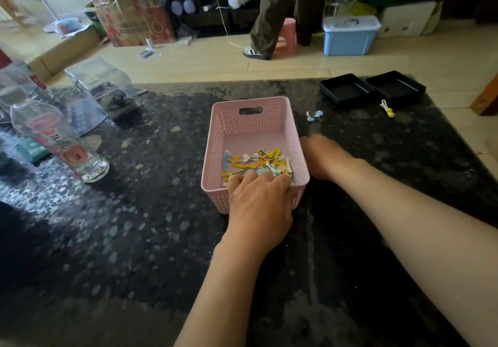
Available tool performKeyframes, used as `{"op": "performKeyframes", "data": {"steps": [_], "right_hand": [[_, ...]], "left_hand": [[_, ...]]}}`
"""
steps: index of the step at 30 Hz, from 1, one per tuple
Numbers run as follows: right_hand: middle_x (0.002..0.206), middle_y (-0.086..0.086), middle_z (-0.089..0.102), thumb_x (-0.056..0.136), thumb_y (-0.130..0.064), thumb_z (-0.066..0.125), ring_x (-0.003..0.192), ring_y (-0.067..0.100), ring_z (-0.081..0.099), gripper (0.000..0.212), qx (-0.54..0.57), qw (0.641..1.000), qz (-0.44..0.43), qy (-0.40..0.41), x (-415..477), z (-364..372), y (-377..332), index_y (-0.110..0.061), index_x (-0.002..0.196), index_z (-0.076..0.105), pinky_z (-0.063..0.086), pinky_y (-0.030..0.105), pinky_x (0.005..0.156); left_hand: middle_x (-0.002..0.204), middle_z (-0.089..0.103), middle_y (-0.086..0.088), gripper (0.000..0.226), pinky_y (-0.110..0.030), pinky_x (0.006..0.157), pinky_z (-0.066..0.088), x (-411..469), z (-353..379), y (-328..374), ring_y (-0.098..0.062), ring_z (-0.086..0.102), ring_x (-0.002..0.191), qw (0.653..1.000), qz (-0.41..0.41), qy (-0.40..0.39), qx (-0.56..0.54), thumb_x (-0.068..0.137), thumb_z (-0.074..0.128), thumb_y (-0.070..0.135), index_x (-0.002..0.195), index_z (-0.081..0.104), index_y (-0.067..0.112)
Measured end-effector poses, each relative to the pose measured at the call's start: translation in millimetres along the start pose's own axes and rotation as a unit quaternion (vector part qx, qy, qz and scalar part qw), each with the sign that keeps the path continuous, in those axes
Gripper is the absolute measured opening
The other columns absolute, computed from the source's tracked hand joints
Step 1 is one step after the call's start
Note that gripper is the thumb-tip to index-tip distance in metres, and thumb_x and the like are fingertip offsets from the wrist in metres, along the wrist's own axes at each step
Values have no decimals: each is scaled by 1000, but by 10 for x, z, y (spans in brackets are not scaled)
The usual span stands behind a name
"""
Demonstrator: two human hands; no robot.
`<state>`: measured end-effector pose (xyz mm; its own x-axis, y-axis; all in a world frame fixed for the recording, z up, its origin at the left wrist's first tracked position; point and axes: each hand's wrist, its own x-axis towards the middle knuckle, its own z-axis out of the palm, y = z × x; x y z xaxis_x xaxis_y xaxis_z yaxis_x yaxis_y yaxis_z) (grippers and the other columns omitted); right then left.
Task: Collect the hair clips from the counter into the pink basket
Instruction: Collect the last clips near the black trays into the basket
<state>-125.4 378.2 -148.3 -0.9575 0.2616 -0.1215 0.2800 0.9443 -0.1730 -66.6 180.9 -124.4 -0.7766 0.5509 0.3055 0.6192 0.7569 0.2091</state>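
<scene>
The pink basket [269,104] stands in the middle of the dark counter [140,212]. A pile of yellow, blue and white hair clips [256,162] lies at its near end. My left hand [260,201] rests over the near rim, its fingers curled down among the clips with the tips hidden. My right hand [324,156] lies on the counter against the basket's right wall, fingers bent under and hidden. A blue hair clip [314,115] lies on the counter right of the basket. A yellow hair clip [387,108] lies farther right.
Two black trays [372,88] sit at the counter's far right. Clear plastic bottles [58,142] and a clear container [103,88] stand at the left. On the floor beyond, a person's legs [266,15], a pink stool [289,34] and a blue lidded box [350,35].
</scene>
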Motion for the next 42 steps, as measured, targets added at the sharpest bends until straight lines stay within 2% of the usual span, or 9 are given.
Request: {"op": "performKeyframes", "data": {"steps": [3, 8, 11, 16, 20, 25, 34, 38, 42], "right_hand": [[111, 13, 65, 92, -22, 57, 98, 32, 63, 18, 82, 994, 48, 46, -53, -120, 23, -13, 105, 66, 48, 34, 77], [100, 4, 72, 93, -11, 49, 97, 21, 65, 24, 293, 938, 45, 178, -152, -447, -40, -12, 93, 73, 47, 27, 82], [81, -5, 69, 90, -11, 57, 78, 11, 63, 18, 365, 915, -32, 166, -222, -603, -216, -15, 86, 74, 51, 28, 75], [90, -3, 71, 86, -7, 57, 85, 9, 63, 22, 388, 906, -86, 147, -235, -648, -329, -15, 95, 76, 51, 22, 77], [106, 6, 69, 87, -9, 54, 94, 18, 60, 25, 311, 925, 47, 213, 20, -569, -47, -11, 107, 70, 43, 24, 79], [138, 22, 46, 90, -27, 60, 126, 39, 47, 55, 188, 963, 169, 91, 421, -314, 425, -8, 139, 43, 41, 40, 101], [141, 19, 46, 92, -50, 56, 130, 38, 42, 62, 66, 987, 133, 64, 964, -132, 439, -15, 142, 43, 34, 43, 104], [126, 17, 58, 91, -40, 61, 121, 36, 50, 34, 28, 992, 94, 80, 1030, -94, 385, -18, 116, 67, 39, 40, 96], [116, 15, 63, 90, -15, 64, 108, 34, 60, 18, 46, 991, 75, 104, 911, -144, 312, -16, 106, 73, 50, 37, 90]], "left_hand": [[80, 60, 5, 23, -42, 80, 28, -7, -23, 0, -25, 53, 83, 1000, -3, -10, 1, 90, 46, 41, 82, 59, 24], [81, 58, 6, 22, -42, 82, 27, 5, -28, 2, -24, 52, 84, 1000, -2, -17, -1, 91, 46, 41, 83, 59, 25], [74, 57, 6, 22, -41, 77, 28, 9, -18, 4, -25, 54, 79, 1000, -6, -8, 1, 88, 50, 40, 77, 58, 24], [78, 58, 8, 24, -41, 78, 29, 51, -14, -7, -24, 53, 81, 1000, 1, -21, 5, 89, 46, 43, 81, 58, 24], [76, 56, 9, 26, -40, 77, 27, 93, -4, -15, -22, 52, 79, 1000, 3, -15, -2, 90, 44, 43, 76, 56, 24], [75, 54, 10, 28, -39, 77, 28, 205, 51, -59, -20, 51, 79, 1000, 8, -7, -10, 90, 43, 43, 74, 55, 24], [71, 51, 11, 29, -37, 77, 28, 383, 141, -72, -17, 46, 74, 1000, 13, 8, -23, 91, 40, 42, 71, 52, 24], [72, 51, 10, 30, -39, 79, 30, 377, 138, -56, -18, 47, 75, 1000, 10, 6, -22, 91, 37, 43, 71, 51, 24], [72, 53, 9, 29, -40, 79, 30, 379, 144, -45, -20, 49, 76, 1000, 8, 9, -20, 91, 40, 41, 72, 53, 24]]}}
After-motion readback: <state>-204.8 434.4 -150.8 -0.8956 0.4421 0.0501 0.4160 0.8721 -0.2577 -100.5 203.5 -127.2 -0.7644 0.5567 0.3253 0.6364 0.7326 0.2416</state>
